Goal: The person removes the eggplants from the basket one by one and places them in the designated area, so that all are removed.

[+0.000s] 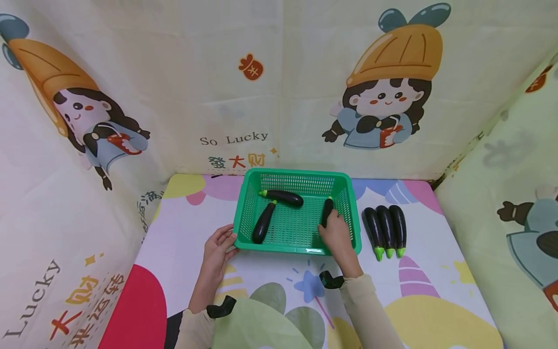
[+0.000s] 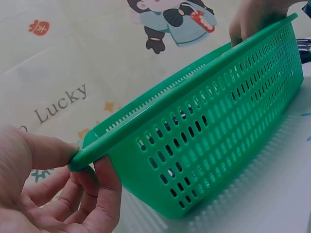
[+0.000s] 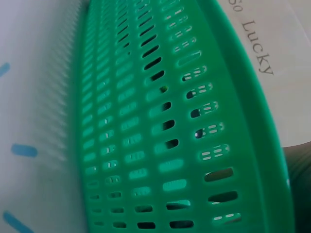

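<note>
A green plastic basket [image 1: 244, 213] sits on the table in the head view, with two dark eggplants [image 1: 283, 197] [image 1: 263, 224] lying inside. My left hand [image 1: 220, 245] pinches the basket's near left corner rim [image 2: 85, 155], thumb on top and fingers below. My right hand [image 1: 335, 231] reaches over the basket's front right rim and grips a third eggplant [image 1: 327, 211] inside. Three more eggplants [image 1: 386, 227] lie side by side on the table to the right of the basket. The right wrist view shows only the basket wall [image 3: 160, 121] close up.
The table is covered by a colourful cartoon cloth [image 1: 183, 228]. Printed fabric walls [image 1: 244, 87] close in the back, left and right sides. Open tabletop lies left of the basket and along the front edge.
</note>
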`<act>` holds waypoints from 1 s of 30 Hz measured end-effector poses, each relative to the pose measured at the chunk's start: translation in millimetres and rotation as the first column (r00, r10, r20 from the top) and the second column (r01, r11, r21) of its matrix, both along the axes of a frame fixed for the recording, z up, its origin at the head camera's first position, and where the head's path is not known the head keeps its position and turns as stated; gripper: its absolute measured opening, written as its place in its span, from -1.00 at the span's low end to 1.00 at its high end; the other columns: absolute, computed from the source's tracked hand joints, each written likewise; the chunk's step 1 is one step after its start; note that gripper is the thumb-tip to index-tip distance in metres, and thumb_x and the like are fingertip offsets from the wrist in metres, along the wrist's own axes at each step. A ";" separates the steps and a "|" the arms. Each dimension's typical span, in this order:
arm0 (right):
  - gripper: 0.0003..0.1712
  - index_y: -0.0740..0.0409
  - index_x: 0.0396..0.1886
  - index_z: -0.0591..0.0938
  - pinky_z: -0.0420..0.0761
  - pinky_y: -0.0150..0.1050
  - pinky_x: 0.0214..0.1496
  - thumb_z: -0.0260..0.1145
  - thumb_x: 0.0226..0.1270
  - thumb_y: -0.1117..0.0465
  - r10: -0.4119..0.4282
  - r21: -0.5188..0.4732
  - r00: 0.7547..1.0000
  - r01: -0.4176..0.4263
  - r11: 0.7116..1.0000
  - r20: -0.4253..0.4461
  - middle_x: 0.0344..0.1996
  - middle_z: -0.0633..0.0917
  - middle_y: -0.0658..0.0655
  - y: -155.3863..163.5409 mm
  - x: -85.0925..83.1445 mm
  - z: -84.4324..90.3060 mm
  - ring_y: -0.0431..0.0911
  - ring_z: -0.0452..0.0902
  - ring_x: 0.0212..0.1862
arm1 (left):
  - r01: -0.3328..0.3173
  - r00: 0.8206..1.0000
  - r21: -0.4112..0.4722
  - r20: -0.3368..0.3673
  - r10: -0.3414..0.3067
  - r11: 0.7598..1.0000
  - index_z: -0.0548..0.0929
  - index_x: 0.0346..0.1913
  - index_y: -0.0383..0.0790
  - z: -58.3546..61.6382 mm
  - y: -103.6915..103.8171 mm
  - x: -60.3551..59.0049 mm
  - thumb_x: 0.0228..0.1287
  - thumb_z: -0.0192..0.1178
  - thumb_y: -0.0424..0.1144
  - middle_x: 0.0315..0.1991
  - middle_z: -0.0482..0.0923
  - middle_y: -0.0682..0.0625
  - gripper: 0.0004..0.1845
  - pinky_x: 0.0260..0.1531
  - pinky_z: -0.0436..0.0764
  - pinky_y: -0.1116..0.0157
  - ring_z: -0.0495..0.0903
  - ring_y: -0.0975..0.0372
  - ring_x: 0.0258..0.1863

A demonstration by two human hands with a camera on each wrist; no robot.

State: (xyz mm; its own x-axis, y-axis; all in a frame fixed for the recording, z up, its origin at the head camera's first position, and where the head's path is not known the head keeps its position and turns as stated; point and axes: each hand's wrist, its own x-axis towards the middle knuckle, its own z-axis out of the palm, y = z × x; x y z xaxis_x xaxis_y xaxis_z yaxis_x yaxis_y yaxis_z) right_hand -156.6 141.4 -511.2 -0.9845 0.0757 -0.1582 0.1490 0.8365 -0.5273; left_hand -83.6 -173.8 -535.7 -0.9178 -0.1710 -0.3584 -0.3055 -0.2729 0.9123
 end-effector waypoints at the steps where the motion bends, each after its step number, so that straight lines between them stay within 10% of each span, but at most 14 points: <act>1: -0.21 0.65 0.44 0.24 0.66 0.21 0.05 0.35 0.46 0.24 0.001 -0.002 1.000 -0.001 1.000 0.009 0.13 0.54 0.62 -0.1 -0.7 0.5 0.37 0.61 0.09 | -0.001 1.000 -0.004 0.001 0.001 1.000 0.45 0.42 -0.31 -0.1 0.1 -0.1 0.54 0.20 -0.32 -0.08 0.68 0.13 -0.53 -0.09 0.78 0.24 0.70 0.34 -0.25; 30: -0.13 0.45 0.55 0.17 0.59 0.23 0.29 0.37 0.46 0.18 0.025 -0.211 0.978 0.020 0.977 0.207 0.32 0.50 0.56 15.5 -17.6 -4.0 0.36 0.53 0.30 | -0.001 1.000 -0.024 -0.019 0.000 1.000 0.47 0.41 -0.31 -2.9 0.0 -0.4 0.54 0.21 -0.31 -0.07 0.66 0.12 -0.54 -0.11 0.78 0.23 0.72 0.34 -0.25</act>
